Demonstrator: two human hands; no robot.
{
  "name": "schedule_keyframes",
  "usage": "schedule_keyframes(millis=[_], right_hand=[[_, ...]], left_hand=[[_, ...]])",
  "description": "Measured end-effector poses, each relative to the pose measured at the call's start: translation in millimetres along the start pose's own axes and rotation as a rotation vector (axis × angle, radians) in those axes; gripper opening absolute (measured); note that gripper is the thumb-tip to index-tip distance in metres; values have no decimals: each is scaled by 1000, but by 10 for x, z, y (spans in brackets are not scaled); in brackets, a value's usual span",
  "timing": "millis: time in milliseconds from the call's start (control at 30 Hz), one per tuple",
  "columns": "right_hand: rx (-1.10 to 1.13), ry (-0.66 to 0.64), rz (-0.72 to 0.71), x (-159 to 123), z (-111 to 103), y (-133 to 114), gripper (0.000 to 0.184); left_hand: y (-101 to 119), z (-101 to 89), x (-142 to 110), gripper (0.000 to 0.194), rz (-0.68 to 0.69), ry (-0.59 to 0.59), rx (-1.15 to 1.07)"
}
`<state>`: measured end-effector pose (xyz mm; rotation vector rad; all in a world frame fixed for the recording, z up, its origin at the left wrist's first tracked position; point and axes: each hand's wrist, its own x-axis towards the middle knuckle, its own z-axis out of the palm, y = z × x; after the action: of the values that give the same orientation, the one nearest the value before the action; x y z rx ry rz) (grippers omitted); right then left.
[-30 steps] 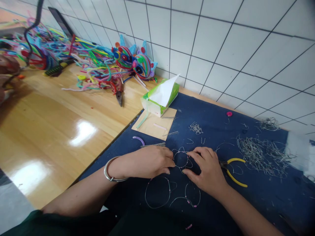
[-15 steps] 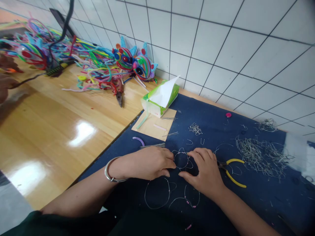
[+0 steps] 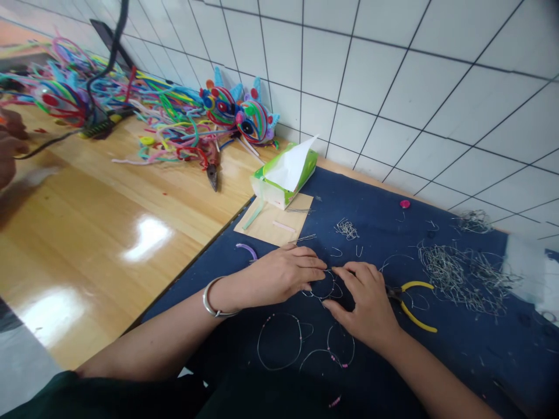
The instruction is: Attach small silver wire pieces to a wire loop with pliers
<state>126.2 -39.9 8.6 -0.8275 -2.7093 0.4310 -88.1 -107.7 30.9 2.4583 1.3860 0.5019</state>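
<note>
A small beaded wire ring (image 3: pixel 334 286) with thin loops round its edge lies on the dark blue cloth between my hands. My left hand (image 3: pixel 283 274) reaches over its left side, fingertips gripping the upper rim and covering that part. On the other side my right hand (image 3: pixel 367 294) holds the ring, index fingertip at the top and thumb near the bottom. Closer to me lie a larger wire hoop (image 3: pixel 258 343) with small beads and a curled wire (image 3: pixel 329 352) strung with pink beads. Yellow-handled pliers (image 3: pixel 417 285) rest just right of my right hand.
A tangled wire pile (image 3: pixel 449 270) sits to the right. Behind my hands are a tissue box (image 3: pixel 271 192) and a tan card (image 3: pixel 271 233). Colourful pipe cleaners (image 3: pixel 174 110) and another person's hand (image 3: pixel 9 148) are on the wooden table at left.
My left hand has shifted right and up, from the ring's left edge to its upper rim. My right thumb has moved slightly inward. The other person's hand at far left has moved.
</note>
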Motion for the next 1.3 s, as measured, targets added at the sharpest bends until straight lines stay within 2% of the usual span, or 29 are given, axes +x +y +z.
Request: schedule_keyframes(millis=[333,467,567,700,767,867,1033,1200,1300], right_hand=[[-34,-13,-6,-16,-8,-20,48],[2,53,-31,-58,-19,-33,45],[97,227,-27,-92,-45,1,33],[235,416,36,-124,-71,55,15],[247,444,58,-129,-56,65,13],[201,424,18,-129,-4,60,12],[116,350,-45,-138,36,18,12],[61,257,-58,-150,14,-41,12],[28,230,-52,-148,24,-52,11]], left_hand=[[-74,48,-12,40,-17,-35,-49],[-71,32,-5,40,28,-7,-83],[-45,-9,4,32,45,138,-131],[-27,-77,-27,17,-50,426,-163],[-34,-104,-59,16,-122,531,-149],[-49,-131,-98,15,-190,592,-132],[-39,-122,-105,13,-165,561,-120],[-25,0,-68,10,-46,359,-110],[-25,98,-50,15,-30,263,-78]])
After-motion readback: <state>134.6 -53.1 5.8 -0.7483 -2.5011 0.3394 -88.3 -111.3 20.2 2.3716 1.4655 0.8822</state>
